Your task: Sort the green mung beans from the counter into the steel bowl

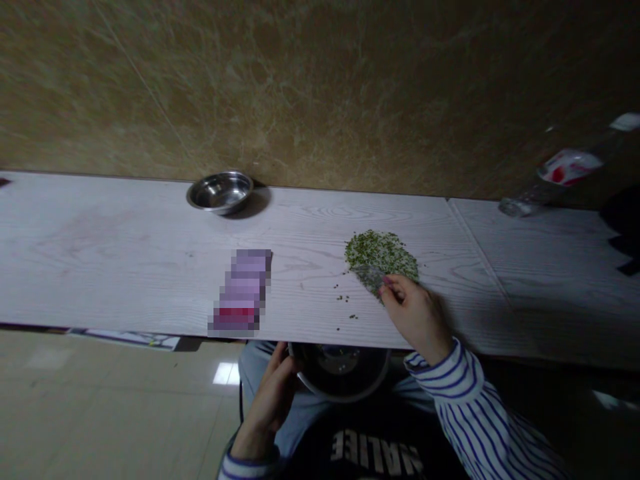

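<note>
Small green bits (377, 247), like chopped herbs or beans, lie in a round spread on the white wood-grain table (300, 267). My right hand (417, 313) pinches a thin, clear piece of plastic (370, 277) at the near edge of this spread. Whether the plastic is a bag or a sheet, I cannot tell. Below the table edge, a large dark metal bowl (345, 395) rests over my lap, with a few specks inside. My left hand (277, 390) grips its left rim; the fingertips are partly hidden. A few stray green bits are scattered left of the spread.
A small steel bowl (220, 193) stands by the wall at the back left. Nearer, a blurred purple rectangular object (243, 290) lies close to the front edge. On the right, a clear bottle with a red and white label (570, 167) stands against the marbled wall.
</note>
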`<state>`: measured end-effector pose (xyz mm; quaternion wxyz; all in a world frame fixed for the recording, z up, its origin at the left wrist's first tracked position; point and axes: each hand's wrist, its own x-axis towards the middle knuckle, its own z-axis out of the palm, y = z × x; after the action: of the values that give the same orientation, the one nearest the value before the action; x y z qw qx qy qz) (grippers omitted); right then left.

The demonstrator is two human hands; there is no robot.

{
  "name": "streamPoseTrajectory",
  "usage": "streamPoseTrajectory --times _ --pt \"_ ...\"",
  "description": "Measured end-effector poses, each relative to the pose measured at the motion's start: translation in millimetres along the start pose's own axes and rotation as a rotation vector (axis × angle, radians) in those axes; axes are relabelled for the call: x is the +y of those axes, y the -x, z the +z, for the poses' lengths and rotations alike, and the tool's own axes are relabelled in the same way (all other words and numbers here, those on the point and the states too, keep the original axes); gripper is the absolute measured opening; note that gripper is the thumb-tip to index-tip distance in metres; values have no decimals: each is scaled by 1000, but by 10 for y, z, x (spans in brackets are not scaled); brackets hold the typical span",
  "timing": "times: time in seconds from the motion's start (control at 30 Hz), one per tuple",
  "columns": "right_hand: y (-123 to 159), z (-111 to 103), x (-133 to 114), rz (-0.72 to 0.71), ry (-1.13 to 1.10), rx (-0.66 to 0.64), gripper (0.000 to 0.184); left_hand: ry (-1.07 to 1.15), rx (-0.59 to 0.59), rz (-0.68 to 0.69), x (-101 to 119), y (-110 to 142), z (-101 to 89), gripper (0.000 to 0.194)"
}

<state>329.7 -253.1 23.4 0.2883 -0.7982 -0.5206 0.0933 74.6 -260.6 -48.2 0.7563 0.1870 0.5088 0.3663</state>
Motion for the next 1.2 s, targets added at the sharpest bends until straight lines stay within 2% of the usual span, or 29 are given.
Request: streamPoseTrajectory --times 0.13,0.4,0.7,0.83,0.97,1.1,1.2 --pt "-35 -2 19 -19 -24 6 24 5 -9 6 1 1 -13 72" --pt "-124 37 -127 -80 -17 -40 23 16 3 -1 15 27 -13 75" --pt "-184 13 -128 -140 -41 -64 21 6 13 -3 16 -4 -82 81" --pt "-277 51 -245 -164 21 -122 22 8 -13 6 2 -13 -103 82" --pt "-279 77 -306 -214 58 -174 24 20 10 15 24 14 -63 82" --pt "-246 58 -263 -250 21 -217 22 18 23 15 39 31 -48 83" --pt "-323 32 -276 -272 -43 -228 22 9 32 31 28 25 -71 80"
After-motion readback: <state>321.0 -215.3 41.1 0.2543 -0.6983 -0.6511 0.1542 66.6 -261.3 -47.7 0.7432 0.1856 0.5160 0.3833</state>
